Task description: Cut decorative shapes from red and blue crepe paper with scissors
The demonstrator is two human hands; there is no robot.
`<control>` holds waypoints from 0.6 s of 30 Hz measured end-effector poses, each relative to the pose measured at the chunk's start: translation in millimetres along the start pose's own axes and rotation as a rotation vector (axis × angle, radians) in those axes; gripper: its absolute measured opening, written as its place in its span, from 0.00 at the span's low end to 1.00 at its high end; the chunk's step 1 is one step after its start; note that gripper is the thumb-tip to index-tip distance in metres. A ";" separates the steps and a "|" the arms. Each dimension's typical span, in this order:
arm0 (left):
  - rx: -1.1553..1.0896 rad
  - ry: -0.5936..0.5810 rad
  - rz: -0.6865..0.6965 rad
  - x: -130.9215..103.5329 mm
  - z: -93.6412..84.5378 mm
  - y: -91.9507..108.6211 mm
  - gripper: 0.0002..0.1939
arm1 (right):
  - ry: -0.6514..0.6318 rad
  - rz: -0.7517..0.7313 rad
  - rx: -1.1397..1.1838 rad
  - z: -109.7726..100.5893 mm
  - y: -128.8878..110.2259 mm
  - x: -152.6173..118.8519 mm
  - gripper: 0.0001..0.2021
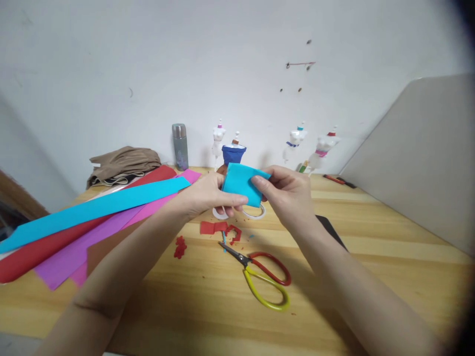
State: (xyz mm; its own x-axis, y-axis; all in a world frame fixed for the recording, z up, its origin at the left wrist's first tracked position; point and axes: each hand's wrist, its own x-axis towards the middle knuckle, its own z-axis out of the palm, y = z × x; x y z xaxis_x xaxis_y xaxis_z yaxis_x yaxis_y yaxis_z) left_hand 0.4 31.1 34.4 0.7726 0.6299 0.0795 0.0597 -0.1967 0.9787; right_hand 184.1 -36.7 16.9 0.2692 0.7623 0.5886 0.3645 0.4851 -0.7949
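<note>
L to R, as seen from where I stand: long flat strips of blue, red, purple, pink and brown sheet material lie fanned in a pile, prob. so each colour shows an edge. Behind, a crumpled brown cloth, apparently pushed back out of the way. Next, a small scalloped red cut-out on the pale wooden table. The L hand pinches the lower L part of a small blue four-sided sheet piece, thumb in front, fingers behind; piece is held up off the table, approx. mid-view. Below, red-and-yellow-handled scissors, laid down, presumably to free both hands; tips near red scraps. The R hand pinches the piece's upper R corner, thumb on its face; the two-sided grip likely keeps it taut, w/o sagging.
</note>
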 end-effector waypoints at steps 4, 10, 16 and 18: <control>-0.089 0.098 0.034 1.7 -3.9 -1.2 0.15 | -0.031 0.031 0.011 -3.2 -0.2 2.3 0.17; -0.073 0.100 0.049 3.5 -0.1 -0.8 0.14 | -0.125 0.128 0.088 1.5 4.6 3.9 0.17; -0.138 0.133 0.084 1.2 1.4 -2.1 0.18 | -0.101 0.116 0.114 0.9 2.5 3.6 0.17; -0.153 0.140 0.085 2.2 1.0 -3.0 0.18 | -0.076 0.105 0.131 -0.8 1.2 4.3 0.19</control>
State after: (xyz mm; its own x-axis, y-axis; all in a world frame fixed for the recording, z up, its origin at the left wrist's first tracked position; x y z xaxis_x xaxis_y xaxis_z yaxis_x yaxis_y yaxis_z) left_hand 2.6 32.3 31.5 0.6746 0.7164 0.1783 -0.1068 -0.1443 0.9838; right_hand 186.4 -33.2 18.6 0.2294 0.8395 0.4926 0.2174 0.4491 -0.8666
